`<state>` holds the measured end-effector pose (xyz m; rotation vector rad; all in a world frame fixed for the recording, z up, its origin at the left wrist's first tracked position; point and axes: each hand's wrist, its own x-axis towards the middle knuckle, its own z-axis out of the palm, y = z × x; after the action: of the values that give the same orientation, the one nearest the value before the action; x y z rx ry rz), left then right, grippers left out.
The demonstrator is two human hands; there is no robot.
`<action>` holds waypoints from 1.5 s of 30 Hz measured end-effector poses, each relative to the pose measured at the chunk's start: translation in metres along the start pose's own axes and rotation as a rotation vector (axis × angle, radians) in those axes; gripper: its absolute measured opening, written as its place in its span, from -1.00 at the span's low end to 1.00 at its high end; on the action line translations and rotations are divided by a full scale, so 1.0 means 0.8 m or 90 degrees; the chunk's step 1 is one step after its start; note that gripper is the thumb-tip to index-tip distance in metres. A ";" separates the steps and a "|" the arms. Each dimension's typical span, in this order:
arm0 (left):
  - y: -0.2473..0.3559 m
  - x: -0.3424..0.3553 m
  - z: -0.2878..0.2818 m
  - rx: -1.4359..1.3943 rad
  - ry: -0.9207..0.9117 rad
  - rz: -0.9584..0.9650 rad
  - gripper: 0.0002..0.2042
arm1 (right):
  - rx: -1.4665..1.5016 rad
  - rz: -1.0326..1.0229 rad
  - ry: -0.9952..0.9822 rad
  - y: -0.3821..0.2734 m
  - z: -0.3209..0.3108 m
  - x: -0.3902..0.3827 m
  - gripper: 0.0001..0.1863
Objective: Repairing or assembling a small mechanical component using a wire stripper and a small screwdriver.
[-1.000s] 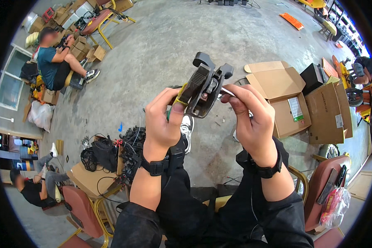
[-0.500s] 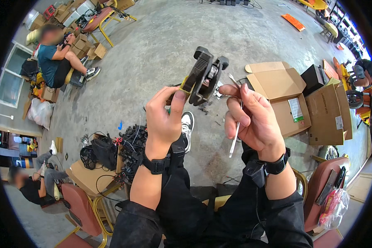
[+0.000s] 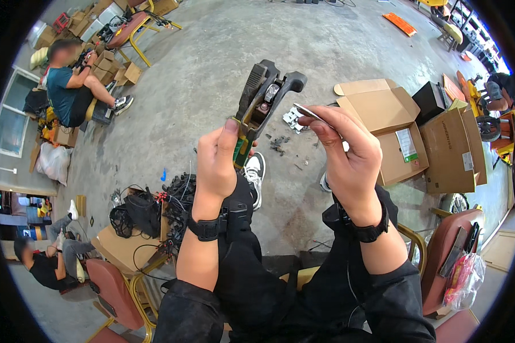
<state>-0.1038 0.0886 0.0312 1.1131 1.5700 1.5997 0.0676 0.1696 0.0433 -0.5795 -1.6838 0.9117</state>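
Note:
My left hand [image 3: 216, 163] is closed round the lower part of a black and green device [image 3: 252, 123], its thumb on the near side. Two black arms stand up from the device, with a metal fitting in the gap between them. To the right, my right hand [image 3: 352, 154] pinches a slim metal rod [image 3: 306, 111] between thumb and fingers. The rod's tip points toward the device and is apart from it. Most of the rod is hidden behind my fingers. Beyond the fingertips, a small white part [image 3: 292, 119] and dark bits [image 3: 278, 144] lie on the floor.
An open cardboard box [image 3: 386, 137] lies to the right, beside a standing carton [image 3: 449, 151]. At the left are a heap of black cables [image 3: 180, 197] and a box with black bags [image 3: 143, 212]. Red chairs [image 3: 114, 291] flank me. Two people [image 3: 68, 86] sit at the left.
My left hand has turned the device, so its gap and green body now show. My right hand has turned over, and the rod, earlier slanting down through the fingers, now points toward the device.

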 end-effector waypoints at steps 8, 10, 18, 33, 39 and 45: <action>-0.002 -0.001 -0.004 0.077 -0.051 0.034 -0.45 | -0.196 -0.147 -0.003 -0.001 -0.004 0.006 -0.68; -0.004 -0.001 -0.004 0.081 -0.054 0.034 -0.45 | -0.266 -0.181 -0.012 0.000 -0.007 0.004 -0.64; -0.003 -0.003 -0.003 -0.043 -0.069 -0.050 -0.40 | -0.411 -0.274 -0.082 -0.006 -0.014 0.007 -0.49; 0.000 -0.003 -0.004 -0.088 -0.096 -0.075 -0.41 | -0.213 -0.136 -0.003 0.002 -0.006 0.002 -0.66; 0.000 -0.002 -0.002 -0.030 -0.108 -0.068 -0.41 | -0.219 -0.148 -0.019 0.003 -0.008 0.004 -0.69; -0.003 0.000 -0.006 0.052 -0.080 -0.069 -0.41 | -0.320 -0.190 -0.029 -0.001 -0.013 0.007 -0.66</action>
<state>-0.1081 0.0867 0.0294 1.1287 1.5962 1.3797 0.0756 0.1765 0.0482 -0.6162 -1.9876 0.2855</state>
